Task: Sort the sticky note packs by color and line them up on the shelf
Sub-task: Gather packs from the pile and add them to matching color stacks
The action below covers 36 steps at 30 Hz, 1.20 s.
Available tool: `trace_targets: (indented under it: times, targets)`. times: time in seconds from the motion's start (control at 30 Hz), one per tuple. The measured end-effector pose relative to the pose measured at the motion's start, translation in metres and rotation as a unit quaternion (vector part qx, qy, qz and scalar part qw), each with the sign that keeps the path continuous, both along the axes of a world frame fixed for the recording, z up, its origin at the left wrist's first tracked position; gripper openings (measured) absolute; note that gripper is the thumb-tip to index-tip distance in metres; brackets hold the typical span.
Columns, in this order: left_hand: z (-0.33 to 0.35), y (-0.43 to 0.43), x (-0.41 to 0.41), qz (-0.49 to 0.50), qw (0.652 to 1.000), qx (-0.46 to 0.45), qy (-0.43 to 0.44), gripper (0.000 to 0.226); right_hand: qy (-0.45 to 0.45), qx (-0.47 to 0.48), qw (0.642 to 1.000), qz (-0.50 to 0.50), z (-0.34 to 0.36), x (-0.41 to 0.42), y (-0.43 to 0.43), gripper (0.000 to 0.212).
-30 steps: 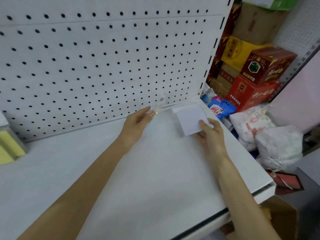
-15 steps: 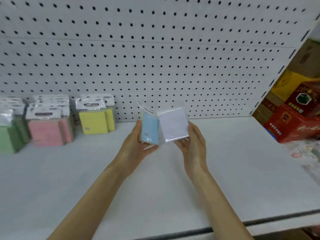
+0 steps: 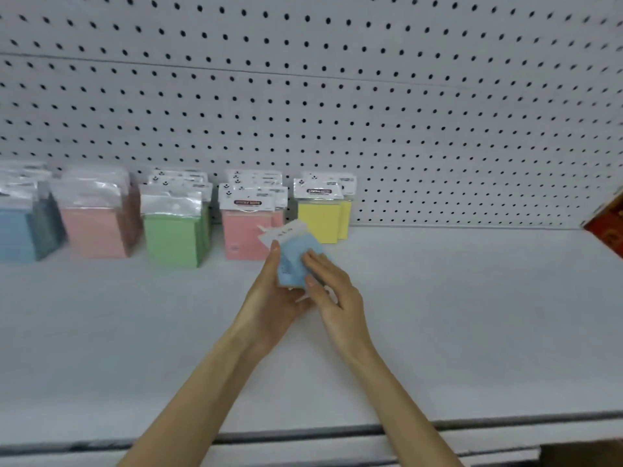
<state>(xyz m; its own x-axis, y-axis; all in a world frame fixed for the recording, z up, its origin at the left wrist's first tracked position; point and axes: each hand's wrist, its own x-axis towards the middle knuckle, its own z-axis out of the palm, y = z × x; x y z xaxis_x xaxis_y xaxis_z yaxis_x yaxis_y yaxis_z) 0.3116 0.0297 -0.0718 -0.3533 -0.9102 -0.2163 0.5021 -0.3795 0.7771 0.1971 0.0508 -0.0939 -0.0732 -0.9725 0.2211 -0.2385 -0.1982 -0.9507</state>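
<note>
My left hand (image 3: 273, 305) holds light blue sticky note packs (image 3: 293, 261) above the white shelf (image 3: 438, 315), thumb along their left edge. My right hand (image 3: 332, 294) lies with straight fingers against the packs' right side. Along the back of the shelf stand rows of packs: blue (image 3: 17, 234) at far left, then pink (image 3: 94, 230), green (image 3: 172, 237), pink (image 3: 242, 235) and yellow (image 3: 318, 224). The held packs hover just in front of the gap between the second pink row and the yellow row.
A white pegboard wall (image 3: 371, 112) backs the shelf. A red box (image 3: 606, 227) pokes in at the right edge. The shelf's front lip (image 3: 337, 433) runs across the bottom.
The view has swung left, bringing more rows into sight. The two packs that were side by side, one in each hand, are now together in my left hand, with my right hand pressing on them.
</note>
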Motion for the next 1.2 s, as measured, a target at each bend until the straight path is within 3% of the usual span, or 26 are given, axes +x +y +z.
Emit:
trace_targets:
  times: [0.17, 0.4, 0.47, 0.6, 0.9, 1.2]
  targets:
    - [-0.017, 0.007, 0.062, 0.026, 0.999, -0.024, -0.007, 0.048, 0.012, -0.031, 0.999, 0.009, -0.008, 0.055, 0.006, 0.031]
    - [-0.012, 0.014, 0.128, 0.08, 0.993, -0.062, -0.064, 0.041, 0.022, -0.047, 0.996, -0.078, -0.004, 0.111, -0.003, 0.045]
    - [-0.01, 0.014, 0.147, 0.098, 0.988, -0.078, -0.093, 0.038, -0.014, -0.002, 0.999, -0.047, 0.002, 0.122, -0.011, 0.052]
    - [-0.014, 0.014, 0.189, 0.139, 0.972, -0.105, -0.155, 0.032, -0.049, 0.059, 0.996, 0.043, 0.006, 0.141, -0.021, 0.034]
    - [-0.018, 0.02, 0.295, 0.257, 0.907, -0.189, -0.276, 0.028, 0.002, 0.082, 0.99, 0.115, -0.013, 0.236, -0.045, 0.029]
    - [-0.032, 0.016, 0.418, 0.467, 0.814, -0.133, -0.319, 0.01, 0.032, 0.016, 0.996, 0.076, -0.019, 0.352, -0.072, 0.022]
